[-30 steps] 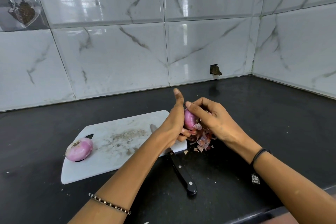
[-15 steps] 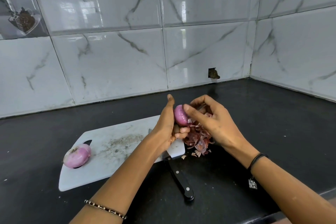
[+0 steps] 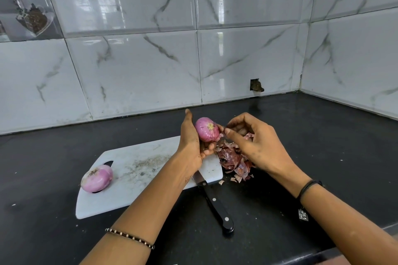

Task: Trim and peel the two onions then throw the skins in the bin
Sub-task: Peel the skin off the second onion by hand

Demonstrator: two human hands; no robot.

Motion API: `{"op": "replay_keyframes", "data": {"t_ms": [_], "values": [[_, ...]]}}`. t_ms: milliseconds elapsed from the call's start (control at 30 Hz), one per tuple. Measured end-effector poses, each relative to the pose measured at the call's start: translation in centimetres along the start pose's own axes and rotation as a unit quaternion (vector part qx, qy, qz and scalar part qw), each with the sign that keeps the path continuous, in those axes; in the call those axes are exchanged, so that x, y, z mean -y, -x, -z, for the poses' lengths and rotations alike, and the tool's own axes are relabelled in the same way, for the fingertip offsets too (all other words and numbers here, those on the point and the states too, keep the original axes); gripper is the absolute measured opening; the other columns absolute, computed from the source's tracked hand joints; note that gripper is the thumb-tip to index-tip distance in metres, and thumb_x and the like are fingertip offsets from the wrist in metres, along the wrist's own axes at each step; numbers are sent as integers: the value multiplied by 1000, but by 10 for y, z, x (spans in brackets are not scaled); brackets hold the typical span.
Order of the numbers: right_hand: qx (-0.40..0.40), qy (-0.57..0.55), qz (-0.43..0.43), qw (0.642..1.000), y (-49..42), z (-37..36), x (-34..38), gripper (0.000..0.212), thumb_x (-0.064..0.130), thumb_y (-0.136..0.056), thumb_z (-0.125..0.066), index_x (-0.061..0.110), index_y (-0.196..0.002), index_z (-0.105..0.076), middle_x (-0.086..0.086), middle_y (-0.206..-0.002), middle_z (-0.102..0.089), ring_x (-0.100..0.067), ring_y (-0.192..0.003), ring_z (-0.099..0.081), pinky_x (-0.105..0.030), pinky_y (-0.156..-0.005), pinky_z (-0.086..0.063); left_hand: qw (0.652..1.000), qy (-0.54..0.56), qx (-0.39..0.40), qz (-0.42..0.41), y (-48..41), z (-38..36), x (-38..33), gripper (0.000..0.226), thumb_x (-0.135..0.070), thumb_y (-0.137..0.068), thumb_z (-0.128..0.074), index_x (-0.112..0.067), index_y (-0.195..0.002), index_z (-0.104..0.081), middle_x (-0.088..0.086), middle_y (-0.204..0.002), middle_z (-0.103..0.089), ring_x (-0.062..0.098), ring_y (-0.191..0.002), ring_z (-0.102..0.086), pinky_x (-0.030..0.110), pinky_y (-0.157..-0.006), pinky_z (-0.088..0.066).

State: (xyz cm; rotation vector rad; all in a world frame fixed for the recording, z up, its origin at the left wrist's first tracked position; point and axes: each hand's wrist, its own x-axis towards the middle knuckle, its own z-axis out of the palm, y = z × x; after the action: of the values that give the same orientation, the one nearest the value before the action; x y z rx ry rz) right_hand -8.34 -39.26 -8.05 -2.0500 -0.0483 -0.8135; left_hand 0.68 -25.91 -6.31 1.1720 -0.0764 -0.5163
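Countertop black, marble-tiled walls; left hand grips onion, right hand pinches skin.

My left hand cups the round pink onion in curled fingers, thumb pointing straight up. My right hand, fingers bent, pinches a thin scrap of papery skin at its side. Both forearms angle inward.

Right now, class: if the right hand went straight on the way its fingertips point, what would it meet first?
Most likely the onion gripped in the left hand: the right hand, seemingly pinching a skin strip, points left at it. Depth is unclear.
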Motion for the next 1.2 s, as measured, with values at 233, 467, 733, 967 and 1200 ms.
{"op": "replay_keyframes", "data": {"t_ms": [233,467,733,967,1200], "values": [[44,-45,10,998,5,-1,9,43,45,-80,-82,30,-115,-63,12,-111,-70,-8,-88,-72,-17,-76,-55,999,36,-9,1,5,-7,-1,84,-67,-101,-29,0,-70,-68,9,-56,-62,14,-29,-46,15,-28,-31],[36,-17,19,999,3,-1,6,53,48,-74,-85,27,-120,-67,13,-114,-67,-3,-98,-67,-19,-79,-56,998,-56,-34,-12,20,-16,0,62,-55,-105,-35,-2,-98,-68,10,-62,-70,15,-39,-62,16,-32,-40],[73,-121,-73,987,-2,-1,-4,35,51,-91,-69,21,-110,-73,2,-103,-77,-14,-100,-73,-46,-101,-53,957,-237,-88,-142,5,-9,9,54,-53,-104,-35,-21,-69,-61,-5,-54,-62,15,-54,-56,34,-73,-49],[82,-243,-130,958,-7,0,-7,56,56,-98,-57,4,-114,-71,-17,-107,-76,-29,-101,-73,-45,-96,-54,976,-185,-4,-118,11,-10,2,56,-52,-104,-42,-5,-82,-62,11,-60,-64,13,-37,-44,21,-37,-32],[54,-324,-163,930,-9,5,-8,58,48,-101,-52,-6,-119,-67,-23,-110,-74,-36,-106,-72,-44,-98,-56,981,-138,130,-48,16,-8,-2,58,-49,-85,-72,-2,-118,-71,18,-107,-76,25,-92,-75,25,-68,-58]]}}
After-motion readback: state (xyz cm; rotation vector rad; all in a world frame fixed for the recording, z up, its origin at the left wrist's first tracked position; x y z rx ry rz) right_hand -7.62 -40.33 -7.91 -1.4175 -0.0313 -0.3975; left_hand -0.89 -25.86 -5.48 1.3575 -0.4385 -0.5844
